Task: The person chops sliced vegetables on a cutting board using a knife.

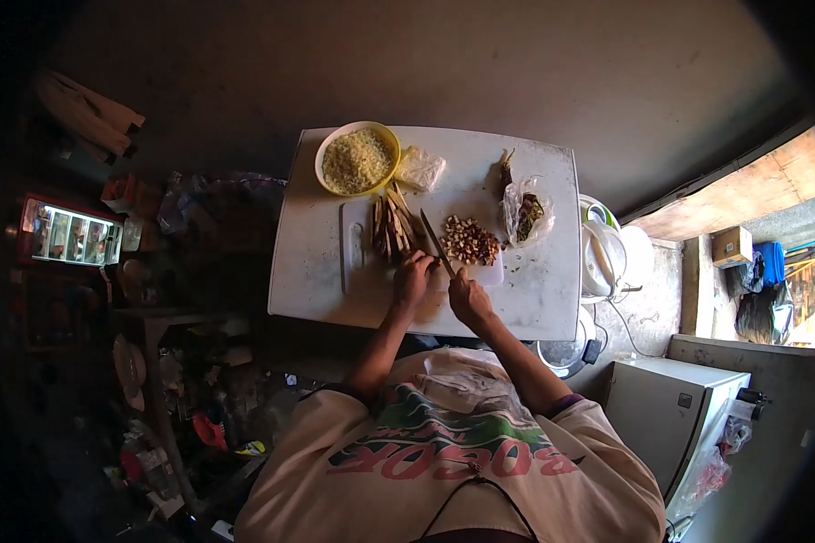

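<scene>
On a white cutting board (357, 244), my left hand (413, 273) has its fingers bent over the lower ends of long, thin cut strips (392, 223). Exactly what its fingertips hold is too small to make out. My right hand (470, 299) is closed round the handle of a knife (437, 241), whose blade points up and to the left, between the strips and a pile of small cut pieces (470, 242). A yellow-rimmed bowl (397, 161) of pale chopped food stands above the strips, beside a small plastic bag (420, 168).
The white table (534, 299) also bears a dark, slender vegetable (506, 172) and an open clear bag (527, 214) at the right. A wall rises behind it. Lidded containers (602, 258) stand off its right edge, and a white fridge (666, 416) is at the lower right.
</scene>
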`<act>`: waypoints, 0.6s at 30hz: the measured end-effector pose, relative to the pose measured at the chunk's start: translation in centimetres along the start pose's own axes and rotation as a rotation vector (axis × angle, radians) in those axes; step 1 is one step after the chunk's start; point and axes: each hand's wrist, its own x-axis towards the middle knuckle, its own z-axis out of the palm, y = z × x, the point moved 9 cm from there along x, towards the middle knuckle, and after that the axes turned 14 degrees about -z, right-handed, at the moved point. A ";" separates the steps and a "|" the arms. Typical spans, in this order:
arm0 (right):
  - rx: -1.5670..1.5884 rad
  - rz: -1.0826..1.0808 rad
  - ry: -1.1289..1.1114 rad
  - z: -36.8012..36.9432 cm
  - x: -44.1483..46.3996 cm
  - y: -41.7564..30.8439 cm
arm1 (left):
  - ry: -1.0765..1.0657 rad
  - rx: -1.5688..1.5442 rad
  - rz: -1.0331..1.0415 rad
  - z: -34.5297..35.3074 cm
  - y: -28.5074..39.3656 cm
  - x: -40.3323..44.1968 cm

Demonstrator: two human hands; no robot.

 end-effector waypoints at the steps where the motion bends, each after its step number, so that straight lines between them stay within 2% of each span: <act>1: 0.003 0.001 0.031 0.1 -0.4 0.0 | 0.013 0.026 0.003 0.2 -0.2 0.0; 6: 0.023 0.091 -0.004 0.9 1.8 0.3 | -0.032 0.027 -0.009 0.3 -0.1 0.1; 9: 0.044 -0.014 0.075 0.1 4.0 -0.3 | -0.021 -0.048 0.057 0.7 -0.9 0.5; 11: -0.040 -0.037 0.079 -0.6 4.4 -0.7 | 0.065 0.072 0.163 -0.2 0.3 -0.2; 12: 0.010 -0.008 0.054 -0.4 4.3 -0.3 | 0.066 0.072 0.162 -0.4 0.6 -0.2; 14: -0.003 -0.021 0.057 -0.5 3.3 -0.3 | -0.018 -0.058 0.035 0.0 0.3 0.1; 16: -0.016 -0.033 0.059 -0.9 2.1 -0.8 | -0.002 -0.050 0.024 -0.4 0.7 0.0; 18: 0.018 0.021 -0.035 -0.7 1.0 -0.7 | 0.012 -0.040 0.019 -0.3 0.4 0.0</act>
